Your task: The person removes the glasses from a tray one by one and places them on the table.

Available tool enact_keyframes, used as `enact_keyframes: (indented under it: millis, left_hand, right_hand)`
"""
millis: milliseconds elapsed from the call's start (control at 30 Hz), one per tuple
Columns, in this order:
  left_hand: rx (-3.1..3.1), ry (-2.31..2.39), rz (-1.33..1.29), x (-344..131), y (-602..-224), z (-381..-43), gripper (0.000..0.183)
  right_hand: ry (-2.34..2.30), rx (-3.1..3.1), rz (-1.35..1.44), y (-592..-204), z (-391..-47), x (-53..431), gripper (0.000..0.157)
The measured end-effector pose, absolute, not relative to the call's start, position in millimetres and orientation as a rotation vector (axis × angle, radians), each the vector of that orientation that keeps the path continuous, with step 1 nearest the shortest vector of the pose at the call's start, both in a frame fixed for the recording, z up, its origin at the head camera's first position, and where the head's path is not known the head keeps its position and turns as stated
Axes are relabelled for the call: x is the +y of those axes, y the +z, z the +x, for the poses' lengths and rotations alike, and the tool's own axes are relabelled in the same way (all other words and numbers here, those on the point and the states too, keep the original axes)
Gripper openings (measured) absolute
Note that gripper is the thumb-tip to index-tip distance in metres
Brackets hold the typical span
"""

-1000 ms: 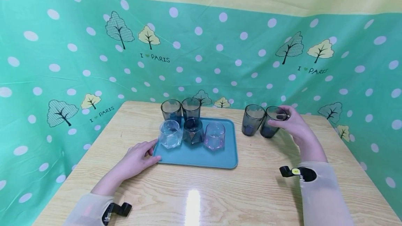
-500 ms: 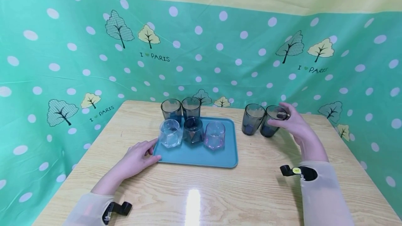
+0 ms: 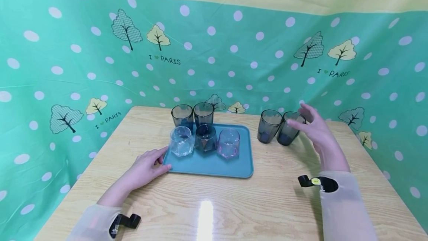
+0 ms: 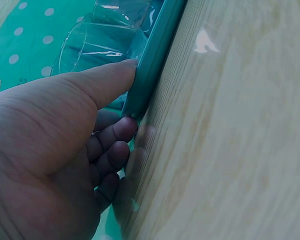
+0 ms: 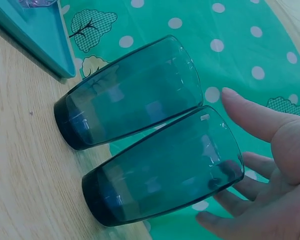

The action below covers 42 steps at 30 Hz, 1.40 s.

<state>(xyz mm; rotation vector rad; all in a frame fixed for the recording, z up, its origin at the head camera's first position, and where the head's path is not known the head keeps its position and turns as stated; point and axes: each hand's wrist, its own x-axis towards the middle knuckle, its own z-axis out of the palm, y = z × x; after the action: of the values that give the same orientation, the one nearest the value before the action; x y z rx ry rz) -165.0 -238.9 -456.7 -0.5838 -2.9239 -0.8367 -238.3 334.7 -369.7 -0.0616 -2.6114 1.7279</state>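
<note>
Smoke-grey, the outer tall glass [image 3: 287, 135] is standing right of the tray [image 3: 207, 167], just beside its twin [image 3: 268, 129]. Thumb lifting from that outer glass, the right hand [image 3: 315, 130] is spreading wide, seemingly freeing it; the left hand [image 3: 149, 165] is pinching the tray's left end.

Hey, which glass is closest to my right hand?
The rightmost tall glass, standing on the table: your right hand is at its rim, while every other glass stands farther left.
</note>
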Motion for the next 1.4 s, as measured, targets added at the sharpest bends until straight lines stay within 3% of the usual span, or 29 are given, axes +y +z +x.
enact_keyframes:
  millis: [467, 1000, 1400]
  left_hand:
    - [-2.927, -0.854, -0.576, -240, -457, -166, 0.073]
    - [-2.914, -0.865, -0.576, -241, -458, -166, 0.074]
    - [-2.923, -0.886, -0.555, -240, -457, -164, 0.075]
  right_hand:
    - [1.661, -2.444, -0.082, -347, -227, 312, 0.105]
    - [1.676, -2.424, 0.230, -311, -229, 245, 0.097]
    - [1.653, -2.457, 0.460, -308, -242, 182, 0.089]
